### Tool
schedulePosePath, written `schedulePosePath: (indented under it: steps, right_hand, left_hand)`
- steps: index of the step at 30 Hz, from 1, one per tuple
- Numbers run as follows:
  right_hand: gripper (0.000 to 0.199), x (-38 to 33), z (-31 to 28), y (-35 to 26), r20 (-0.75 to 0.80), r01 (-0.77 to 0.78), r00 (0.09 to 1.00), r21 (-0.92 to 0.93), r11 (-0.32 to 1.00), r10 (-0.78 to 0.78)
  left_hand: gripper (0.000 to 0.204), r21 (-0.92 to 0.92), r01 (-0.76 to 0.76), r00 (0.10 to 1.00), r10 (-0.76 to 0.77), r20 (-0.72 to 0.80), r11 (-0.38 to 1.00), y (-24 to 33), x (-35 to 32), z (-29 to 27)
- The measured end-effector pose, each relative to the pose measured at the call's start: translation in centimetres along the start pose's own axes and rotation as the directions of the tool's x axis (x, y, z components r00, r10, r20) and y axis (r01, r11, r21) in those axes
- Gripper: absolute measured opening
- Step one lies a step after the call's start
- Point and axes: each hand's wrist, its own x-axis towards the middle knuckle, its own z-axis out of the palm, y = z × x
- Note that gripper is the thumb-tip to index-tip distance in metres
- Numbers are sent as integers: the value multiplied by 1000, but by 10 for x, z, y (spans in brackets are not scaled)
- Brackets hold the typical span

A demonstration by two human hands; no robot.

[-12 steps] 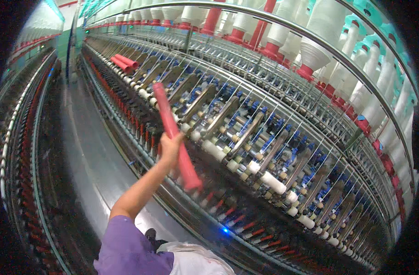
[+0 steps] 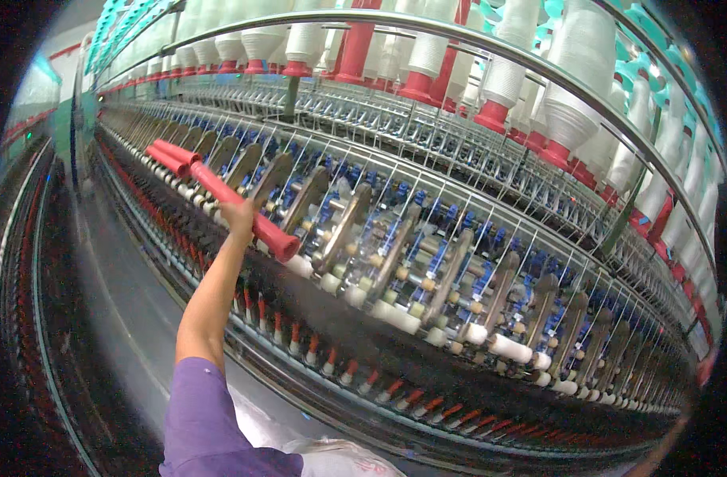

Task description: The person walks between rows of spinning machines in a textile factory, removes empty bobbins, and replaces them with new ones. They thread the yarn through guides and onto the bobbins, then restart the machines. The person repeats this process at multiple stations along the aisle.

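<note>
My left hand (image 2: pixel 238 218) is wrapped round a long red bobbin tube (image 2: pixel 273 236). The tube is held aslant above the front rollers of a spinning frame (image 2: pixel 427 294). Its far end meets or overlaps two more red tubes (image 2: pixel 168 158) that lie on the machine top; whether they touch cannot be made out. No yarn shows on the held tube. At the lower right rim a blurred skin-coloured strip (image 2: pixel 670 447) shows, perhaps my right forearm; the right hand itself is not seen.
Large white yarn bobbins (image 2: pixel 571 87) on red tubes hang overhead behind a metal rail (image 2: pixel 451 26). A row of red-tipped spindles (image 2: pixel 331 358) runs below the rollers. On the left, a grey aisle floor (image 2: pixel 113 294) separates this machine from another frame (image 2: pixel 21 262).
My left hand has carried the red tube forward and left, up to the two tubes lying on the machine. The view has shifted rightward, and the skin-coloured strip has appeared at the lower right.
</note>
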Motion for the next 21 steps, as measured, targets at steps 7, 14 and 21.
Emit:
schedulePosePath:
  steps: [7,14,21]
  right_hand:
    - [43,-183,40,-127,307,-615,789,421,667,533]
    - [46,-275,52,-208,610,-835,509,522,176,607]
    - [39,-257,89,-181,691,-847,471,529,61,548]
  left_hand:
    - [79,644,-114,992,120,35,757,-109,129,32]
    - [73,934,-201,948,297,110,296,-136,161,30]
    - [62,830,-152,988,76,132,537,-135,219,15]
